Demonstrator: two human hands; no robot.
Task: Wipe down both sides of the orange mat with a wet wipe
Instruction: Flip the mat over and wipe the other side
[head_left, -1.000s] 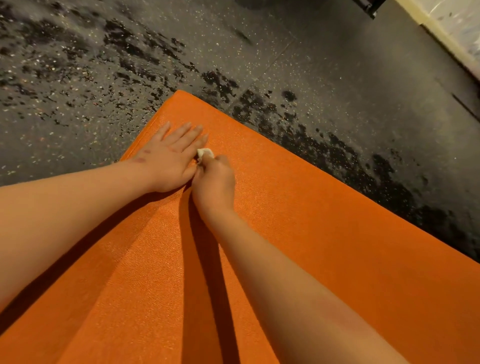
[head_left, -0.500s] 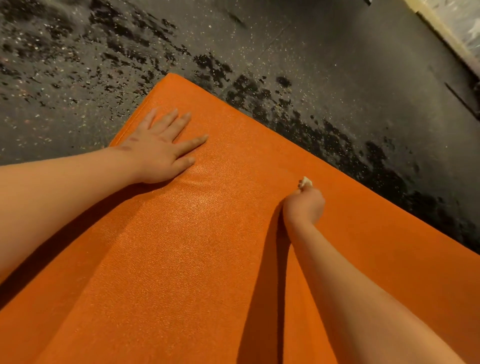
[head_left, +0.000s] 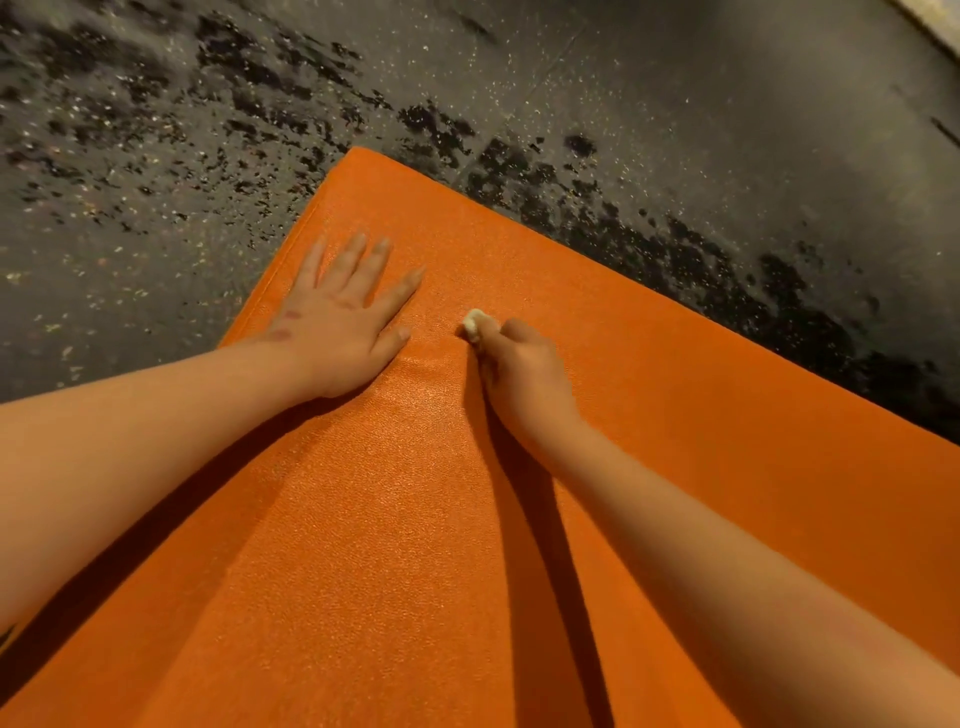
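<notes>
Left hand (head_left: 337, 332) flat, fingers spread on orange mat (head_left: 389, 545); right hand (head_left: 524, 374), at its 3 o'clock, clenches wet wipe (head_left: 474, 324) against mat.

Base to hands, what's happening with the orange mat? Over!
Left hand flat on orange mat, fingers spread. Right hand grips bunched wet wipe against mat. Nothing blocking the wipe's path.

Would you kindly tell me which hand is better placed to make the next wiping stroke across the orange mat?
Right, probably. The right hand grips the balled wet wipe against the orange mat, while the left hand lies flat, fingers spread, holding the mat near its corner.
</notes>
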